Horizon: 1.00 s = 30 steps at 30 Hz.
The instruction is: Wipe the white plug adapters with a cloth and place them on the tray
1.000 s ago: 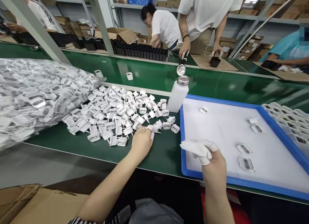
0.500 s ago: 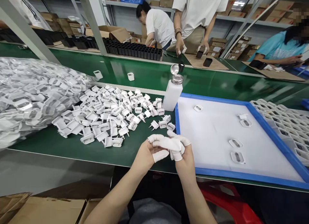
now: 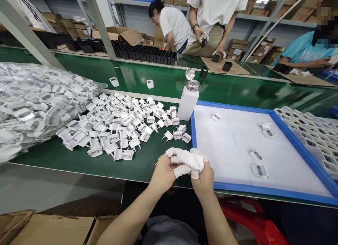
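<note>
Head view: your left hand (image 3: 162,172) and right hand (image 3: 204,178), pressed together, pinching one crumpled white cloth (image 3: 193,161), at six o'clock from the silver-capped white plastic bottle (image 3: 188,103); any contents hidden. Press evenly.

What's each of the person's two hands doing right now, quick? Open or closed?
Left hand: curled at the white cloth; can't tell what it grips.
Right hand: closed, holding the white cloth.

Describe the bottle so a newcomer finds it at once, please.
Find the blue-rimmed tray. At its far left corner, beside the heap of pronged white parts, stands the bottle. Unlike those small parts, it is tall, with a shiny lid flipped open.
</note>
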### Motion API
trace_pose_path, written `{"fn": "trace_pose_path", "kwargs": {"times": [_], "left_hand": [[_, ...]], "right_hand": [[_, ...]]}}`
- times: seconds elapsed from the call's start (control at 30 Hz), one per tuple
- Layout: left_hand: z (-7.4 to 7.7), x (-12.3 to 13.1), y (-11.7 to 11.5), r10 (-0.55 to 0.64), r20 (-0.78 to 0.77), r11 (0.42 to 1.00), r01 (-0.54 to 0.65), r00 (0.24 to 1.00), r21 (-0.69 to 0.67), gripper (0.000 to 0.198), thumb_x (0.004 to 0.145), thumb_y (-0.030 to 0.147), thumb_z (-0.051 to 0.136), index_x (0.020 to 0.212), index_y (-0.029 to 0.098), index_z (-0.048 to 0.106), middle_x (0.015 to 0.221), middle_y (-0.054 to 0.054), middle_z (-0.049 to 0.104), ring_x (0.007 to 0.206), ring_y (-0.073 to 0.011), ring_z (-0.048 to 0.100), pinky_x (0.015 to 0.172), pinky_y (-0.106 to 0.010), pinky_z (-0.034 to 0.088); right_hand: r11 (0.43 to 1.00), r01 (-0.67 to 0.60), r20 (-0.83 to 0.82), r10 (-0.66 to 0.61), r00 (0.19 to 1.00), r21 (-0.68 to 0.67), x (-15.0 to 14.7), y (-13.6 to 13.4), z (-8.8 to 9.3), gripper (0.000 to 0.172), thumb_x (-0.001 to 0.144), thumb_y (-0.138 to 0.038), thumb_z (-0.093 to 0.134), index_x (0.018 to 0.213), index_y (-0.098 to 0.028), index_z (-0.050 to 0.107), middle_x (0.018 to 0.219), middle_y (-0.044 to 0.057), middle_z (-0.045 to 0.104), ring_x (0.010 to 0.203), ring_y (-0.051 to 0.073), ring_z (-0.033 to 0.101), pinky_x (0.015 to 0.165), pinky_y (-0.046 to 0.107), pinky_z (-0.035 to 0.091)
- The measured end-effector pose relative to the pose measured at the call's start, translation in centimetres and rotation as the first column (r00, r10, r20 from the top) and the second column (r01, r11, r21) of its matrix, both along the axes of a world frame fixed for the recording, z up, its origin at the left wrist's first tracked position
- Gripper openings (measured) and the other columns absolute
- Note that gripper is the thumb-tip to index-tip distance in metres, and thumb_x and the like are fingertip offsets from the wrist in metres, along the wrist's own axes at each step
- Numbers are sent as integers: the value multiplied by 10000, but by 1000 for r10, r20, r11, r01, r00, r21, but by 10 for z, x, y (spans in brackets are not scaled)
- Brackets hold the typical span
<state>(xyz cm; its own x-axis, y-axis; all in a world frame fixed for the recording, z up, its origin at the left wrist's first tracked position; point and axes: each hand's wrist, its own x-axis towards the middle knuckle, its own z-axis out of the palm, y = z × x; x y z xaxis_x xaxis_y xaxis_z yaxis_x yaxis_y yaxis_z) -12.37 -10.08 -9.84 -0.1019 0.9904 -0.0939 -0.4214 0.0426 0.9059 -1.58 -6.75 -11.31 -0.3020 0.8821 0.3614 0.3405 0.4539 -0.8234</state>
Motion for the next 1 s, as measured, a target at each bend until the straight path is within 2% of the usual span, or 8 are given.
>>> {"fn": "trace_pose_path", "kwargs": {"times": [0.1, 0.2, 0.4, 0.5, 0.63, 0.73, 0.87, 1.0], "left_hand": [[-8, 1, -2, 95, -211, 995, -86, 973, 50, 197, 584, 199, 681, 739, 177, 560, 650, 3, 633, 601, -145, 591, 603, -262, 480], [-19, -3, -6, 260, -538, 955, -130, 802, 268, 72, 622, 173, 643, 672, 197, 597, 606, 0, 634, 569, -139, 585, 580, -247, 472], [-27, -18, -12, 358, -788, 806, 260, 500, 531, 221, 682, 73, 458, 651, 214, 625, 619, -43, 643, 593, -153, 583, 536, -241, 455], [-19, -14, -13, 312, -786, 887, 132, 534, 442, 179, 683, 78, 473, 574, 195, 553, 577, -22, 597, 559, -130, 547, 530, -229, 442], [-9, -1, -15, 204, -533, 975, -118, 821, 191, 247, 663, 173, 569, 529, 187, 361, 527, 38, 503, 503, -94, 506, 485, -198, 441], [-10, 4, -13, 380, -508, 915, -232, 773, 331, 304, 673, 171, 587, 527, 183, 320, 499, 60, 474, 457, -70, 488, 446, -168, 429], [-13, -1, -7, 597, -632, 675, 117, 494, 729, 144, 751, 113, 498, 613, 154, 488, 560, -7, 578, 516, -89, 546, 477, -170, 455], [-10, -12, -5, 622, -705, 508, 509, 341, 695, 250, 797, 77, 333, 736, 69, 575, 594, -95, 629, 530, -147, 581, 446, -229, 471]], "right_hand": [[980, 10, -142, -39, 989, -197, -5, 0, 6, 242, 791, -360, 401, 865, -180, 546, 773, 47, 623, 688, 163, 588, 592, 250, 475], [916, -107, -268, -1, 963, -387, -7, 1, 15, 261, 779, -394, 426, 813, -177, 568, 714, 24, 594, 629, 142, 555, 552, 234, 460], [710, -232, -247, 84, 965, -664, -2, 7, 16, 272, 757, -415, 446, 702, -163, 533, 473, -54, 425, 368, 63, 352, 337, 172, 294], [805, -209, -202, 113, 973, -556, 0, 10, 13, 218, 753, -365, 454, 726, -165, 536, 544, -32, 484, 484, 95, 466, 472, 212, 406], [945, -195, -202, 144, 969, -261, 0, 9, 14, 225, 751, -323, 461, 897, -180, 555, 866, 47, 576, 844, 179, 537, 767, 310, 427], [939, -216, -257, 147, 955, -267, 0, 7, 17, 240, 741, -324, 486, 928, -197, 567, 946, 54, 571, 920, 197, 517, 806, 318, 411], [803, -246, -324, 70, 944, -542, 3, 8, 18, 252, 732, -332, 503, 938, -206, 573, 812, 23, 594, 768, 161, 547, 703, 277, 438], [657, -286, -252, 149, 956, -697, 9, 13, 20, 197, 705, -335, 531, 839, -195, 570, 604, -35, 525, 469, 80, 433, 383, 176, 333]]}}
